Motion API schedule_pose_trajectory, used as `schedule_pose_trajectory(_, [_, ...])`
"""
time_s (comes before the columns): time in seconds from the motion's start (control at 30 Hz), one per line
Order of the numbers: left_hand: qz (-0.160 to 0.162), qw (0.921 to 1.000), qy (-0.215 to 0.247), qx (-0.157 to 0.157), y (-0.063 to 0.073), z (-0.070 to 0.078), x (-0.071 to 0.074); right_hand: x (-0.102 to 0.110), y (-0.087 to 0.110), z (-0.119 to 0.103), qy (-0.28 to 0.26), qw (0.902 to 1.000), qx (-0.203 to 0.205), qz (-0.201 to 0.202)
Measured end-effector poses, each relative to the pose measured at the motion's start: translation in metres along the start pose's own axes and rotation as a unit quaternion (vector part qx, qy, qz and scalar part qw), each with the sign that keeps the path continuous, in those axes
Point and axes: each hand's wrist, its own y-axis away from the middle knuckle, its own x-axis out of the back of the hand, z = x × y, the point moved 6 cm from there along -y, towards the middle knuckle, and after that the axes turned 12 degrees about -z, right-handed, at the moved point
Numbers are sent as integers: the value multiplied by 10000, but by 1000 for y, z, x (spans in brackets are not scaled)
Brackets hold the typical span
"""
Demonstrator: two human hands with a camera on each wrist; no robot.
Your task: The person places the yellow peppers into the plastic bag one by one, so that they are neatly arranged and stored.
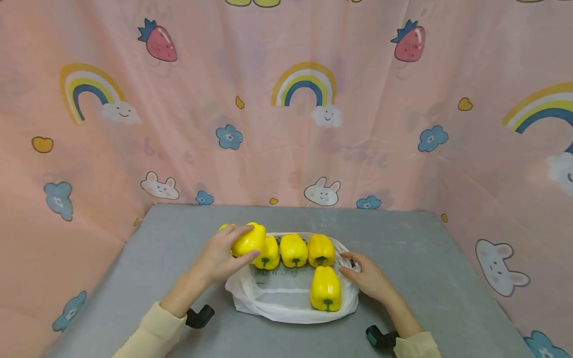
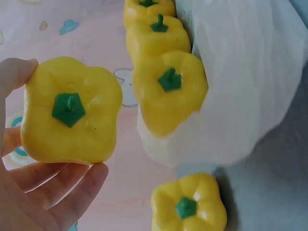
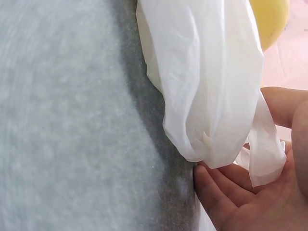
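My left hand (image 1: pixel 219 256) grips a yellow bell pepper (image 2: pixel 72 110) with a green stem, thumb and fingers around its sides, above the left edge of a white plastic bag (image 1: pixel 286 314). Inside the bag, a row of yellow bell peppers (image 1: pixel 293 250) lies along the far side, and one more bell pepper (image 1: pixel 326 288) sits at the near right. My right hand (image 1: pixel 369 278) is at the bag's right side, its fairly straight fingers touching the plastic. In the right wrist view a loose bag handle (image 3: pixel 267 156) hangs between the spread thumb and fingers.
Another yellow bell pepper (image 2: pixel 187 204) stands outside the bag, mostly hidden behind the left hand in the head view. The bag lies on a grey table (image 1: pixel 179 233). A pink printed curtain (image 1: pixel 268 159) hangs behind the table and along both sides.
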Motion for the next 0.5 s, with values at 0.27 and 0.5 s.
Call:
schedule_pose_trajectory(0.27, [-178, 9991, 365, 108, -1, 12, -13, 0, -2, 1, 15, 10000, -10, 49])
schedule_pose_trajectory(0.5, [-257, 9979, 586, 128, 0, 22, -23, -1, -3, 2, 14, 10000, -51, 41])
